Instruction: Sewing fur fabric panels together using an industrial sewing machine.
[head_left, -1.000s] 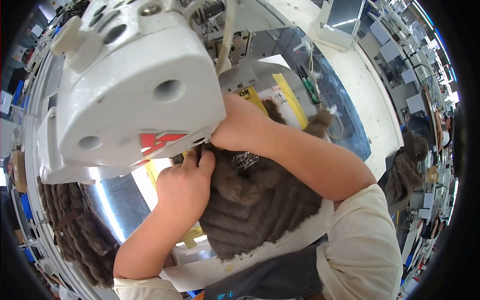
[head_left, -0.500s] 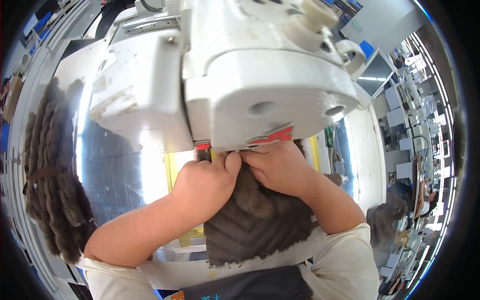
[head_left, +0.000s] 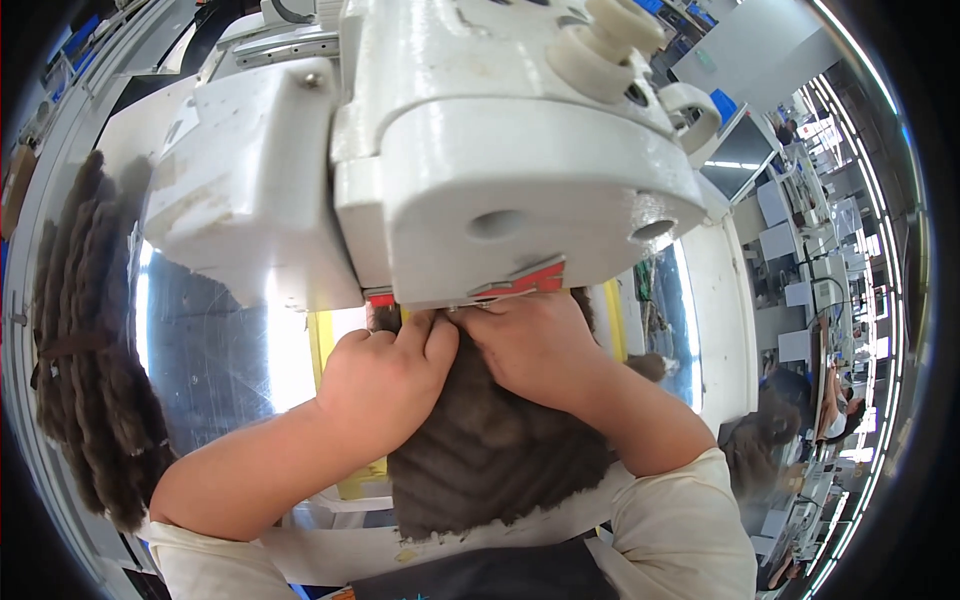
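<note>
A brown fur piece (head_left: pixel 495 475) with slanting ridges hangs from under the head of a white sewing machine (head_left: pixel 530 165) toward my lap. My left hand (head_left: pixel 385 370) is closed on the fur's upper edge, thumb and fingers pinched together. Right beside it, my right hand (head_left: pixel 535 345) also grips the fur, its fingertips tucked beneath the machine head. The two hands nearly touch. The needle area and the fingertips of my right hand are hidden by the machine's casing.
A tied bundle of brown fur strips (head_left: pixel 95 350) lies at the left on the metal tabletop (head_left: pixel 205 350). Yellow tape (head_left: pixel 323 350) edges the machine bed. More brown fur (head_left: pixel 765 430) sits at the right. Further right are other worktables and people.
The whole view has shifted a little, so machine and hands appear slightly further left. Both hands keep their hold on the fur, close under the machine head.
</note>
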